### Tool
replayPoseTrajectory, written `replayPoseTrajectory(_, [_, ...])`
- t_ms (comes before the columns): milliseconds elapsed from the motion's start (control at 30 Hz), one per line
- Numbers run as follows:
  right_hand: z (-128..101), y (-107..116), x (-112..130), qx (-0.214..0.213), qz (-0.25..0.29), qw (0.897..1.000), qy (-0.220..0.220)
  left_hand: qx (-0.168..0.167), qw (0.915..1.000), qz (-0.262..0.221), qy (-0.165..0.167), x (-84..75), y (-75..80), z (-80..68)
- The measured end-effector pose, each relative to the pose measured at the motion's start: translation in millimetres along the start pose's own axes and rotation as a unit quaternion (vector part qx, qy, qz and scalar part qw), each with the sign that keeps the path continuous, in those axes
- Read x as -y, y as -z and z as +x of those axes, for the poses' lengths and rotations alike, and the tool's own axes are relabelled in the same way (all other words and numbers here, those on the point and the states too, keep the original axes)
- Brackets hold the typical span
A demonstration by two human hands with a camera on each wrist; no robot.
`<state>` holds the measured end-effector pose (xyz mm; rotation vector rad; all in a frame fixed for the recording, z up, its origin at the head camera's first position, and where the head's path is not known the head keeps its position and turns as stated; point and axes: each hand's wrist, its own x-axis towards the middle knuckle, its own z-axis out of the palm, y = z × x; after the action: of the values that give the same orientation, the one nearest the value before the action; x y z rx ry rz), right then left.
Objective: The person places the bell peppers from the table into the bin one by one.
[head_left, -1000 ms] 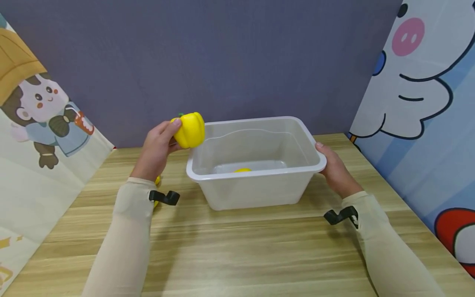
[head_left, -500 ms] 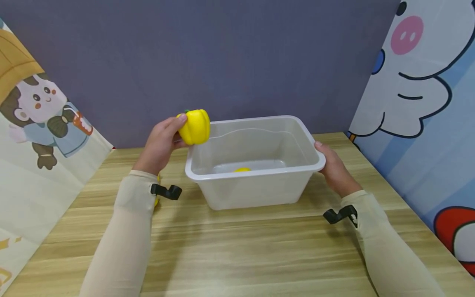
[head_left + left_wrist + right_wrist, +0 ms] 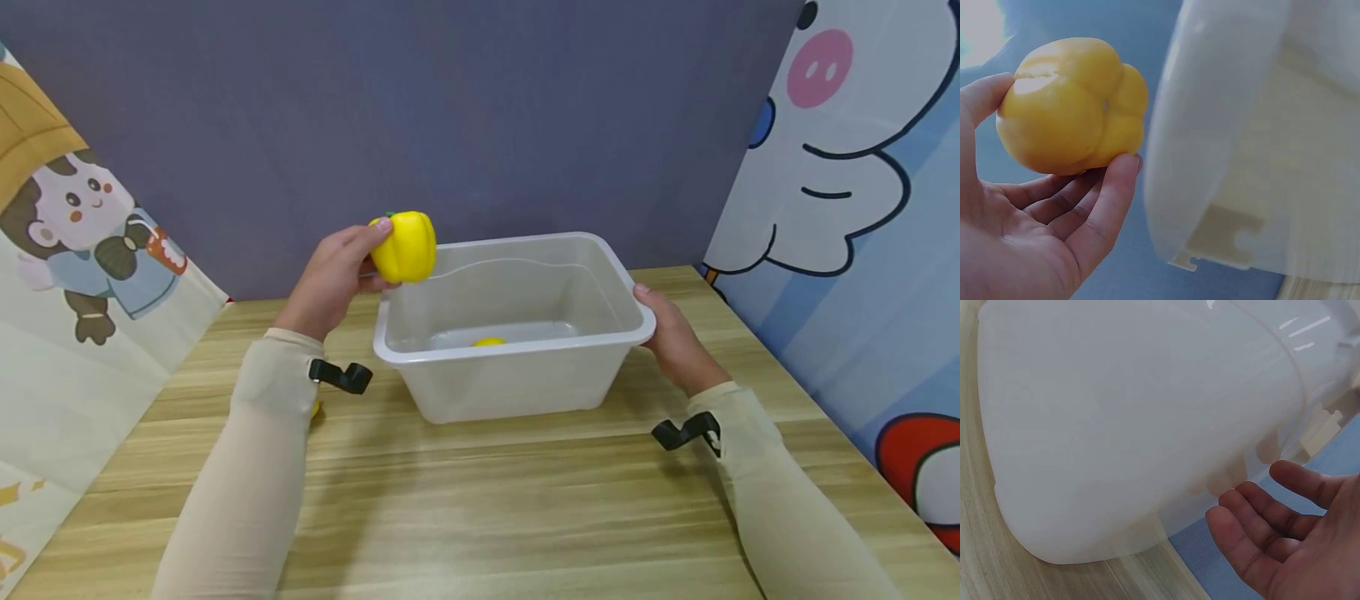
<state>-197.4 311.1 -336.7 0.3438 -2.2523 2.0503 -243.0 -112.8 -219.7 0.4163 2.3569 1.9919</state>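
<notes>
Head view, with both wrist views. The left hand [image 3: 330, 279] holds a glossy yellow bell-pepper-shaped toy with a small green stem [image 3: 405, 246] in the air, at the far left corner of a translucent white rectangular plastic bin [image 3: 517, 385], roughly level with or just above the bin's rim. In the left wrist view the fingers [image 3: 1107, 206] curl under the yellow bell-pepper toy [image 3: 1072, 112] and the thumb presses on its upper side, so the toy is cupped and pinched between them; the wall of the plastic bin [image 3: 1222, 125] stands just beside it, not touching.

The right hand [image 3: 675, 337] rests at the bin's right end. The head view shows the thumb on the rim; the right wrist view shows the fingers [image 3: 1260, 519] straight and slightly apart, just beside or lightly against the bin wall [image 3: 1116, 425]. Contact cannot be told for certain.

Inside the bin, on its floor near the middle, lies one small yellow object [image 3: 489, 342], too hidden to identify. The bin stands on a light wooden table [image 3: 480, 500].

Progress, as a judgement: one yellow item is already in the bin; the pepper toy is lifted and brought to the bin's edge but is not yet over the opening or released. Carrying it over the rim and letting go remain. Another bit of yellow [image 3: 318, 408] shows beside the left sleeve [image 3: 247, 467]; what it is cannot be told.
</notes>
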Motion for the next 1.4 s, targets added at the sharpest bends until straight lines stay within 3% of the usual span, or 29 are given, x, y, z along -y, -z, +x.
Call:
replayPoseTrajectory(567, [-0.6,0.6,-3.2,-0.004,0.022,1.0,0.006,0.03,0.9966,0.076,-0.002,-23.5,-12.3,12.9])
replayPoseTrajectory(1167, [1.0,-0.2,-2.7,-0.009,0.023,1.0,0.005,0.048,0.9972,0.044,0.035,-29.8,-20.3,28.8])
replayPoseTrajectory(1400, [0.2,-0.1,-3.0,-0.007,0.017,1.0,0.007,0.057,0.9979,0.016,0.026,-32.5,-26.7,34.1])
